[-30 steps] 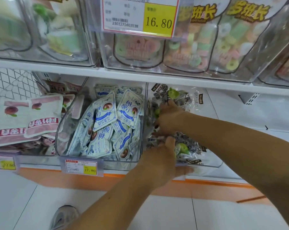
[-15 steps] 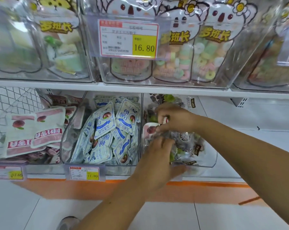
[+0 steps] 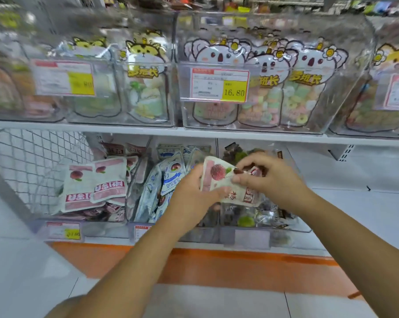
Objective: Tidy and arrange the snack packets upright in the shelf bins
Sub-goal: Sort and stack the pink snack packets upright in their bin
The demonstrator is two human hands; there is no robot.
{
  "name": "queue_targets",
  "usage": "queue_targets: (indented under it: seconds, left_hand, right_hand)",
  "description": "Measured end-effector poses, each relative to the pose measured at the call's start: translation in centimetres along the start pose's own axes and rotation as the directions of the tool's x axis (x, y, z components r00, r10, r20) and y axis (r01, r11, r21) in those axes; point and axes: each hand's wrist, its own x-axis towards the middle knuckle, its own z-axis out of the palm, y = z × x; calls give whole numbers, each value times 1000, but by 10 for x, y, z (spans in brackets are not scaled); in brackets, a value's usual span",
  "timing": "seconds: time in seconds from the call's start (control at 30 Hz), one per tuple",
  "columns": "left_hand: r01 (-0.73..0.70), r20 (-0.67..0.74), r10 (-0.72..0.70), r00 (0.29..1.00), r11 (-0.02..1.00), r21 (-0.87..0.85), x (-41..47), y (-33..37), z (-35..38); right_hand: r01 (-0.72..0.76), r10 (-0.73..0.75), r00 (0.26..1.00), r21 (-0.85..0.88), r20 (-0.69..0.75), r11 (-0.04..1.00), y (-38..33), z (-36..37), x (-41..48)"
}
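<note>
Both my hands hold white-and-pink snack packets (image 3: 219, 177) with a red fruit picture, lifted above the clear right bin (image 3: 304, 228) of dark and green sweets. My left hand (image 3: 191, 198) grips the packets from below and the left. My right hand (image 3: 269, 177) pinches them from the right. Matching pink-and-white packets (image 3: 95, 187) lie slumped in the left bin. The middle bin holds blue-and-white packets (image 3: 161, 180), several leaning.
The shelf above carries clear bins of animal-shaped candy bags (image 3: 301, 88) with a price tag (image 3: 219, 86) reading 16.80. A white wire mesh panel (image 3: 33, 161) stands at the left. An orange strip (image 3: 216, 265) runs under the lower shelf, above a white tiled floor.
My hands pulled the pink-and-white packets out of the right bin and raised them. The camera tilted up, showing more of the upper shelf.
</note>
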Motion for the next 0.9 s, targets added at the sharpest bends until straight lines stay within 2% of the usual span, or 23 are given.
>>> queue_targets:
  seconds: [0.07,0.17,0.23,0.27,0.33,0.4,0.47,0.57,0.67,0.73,0.83,0.9]
  left_hand:
    - [78,-76,-83,994,995,-68,-9,-3,-24]
    - [99,-349,-133,928,989,-113,-15,-13,-81]
    - [107,-547,-176,819,982,-155,-16,-18,-127]
    - [94,-584,-198,788,975,-203,-16,-19,-146]
    - [89,-572,-189,798,976,-197,-13,-19,-171]
    - [215,-570,-95,816,966,146,-11,-27,-183]
    - [284,-570,78,818,807,518,-9,-45,-189]
    - [263,-475,162,865,659,705,-10,-53,-172]
    - [14,-267,307,913,633,774,-11,-37,-129]
    - [-158,-88,339,937,632,759,-12,-25,-92]
    - [-276,148,247,958,640,717,-11,-23,-42]
    - [-282,211,187,959,641,714,0,-28,-21]
  right_hand:
    - [-74,72,997,81,17,994,-7,22,2]
    - [-105,105,994,74,-6,992,-14,54,3]
    - [-55,52,998,-108,-27,993,-12,69,2]
    - [-33,28,999,-212,-27,977,-8,75,1]
    - [-21,12,999,-328,-31,944,-3,83,-3]
    - [-35,26,999,-388,-29,921,0,88,-9]
    - [-7,-2,1000,-438,-20,899,4,91,-14]
    - [31,-58,997,-483,-41,875,13,85,-21]
    - [-21,-43,993,-516,-113,856,30,62,-26]
    - [-77,12,993,-547,-121,834,45,41,-27]
    - [-129,130,991,-602,-42,788,64,15,-14]
    - [-153,227,974,-670,23,726,72,8,4]
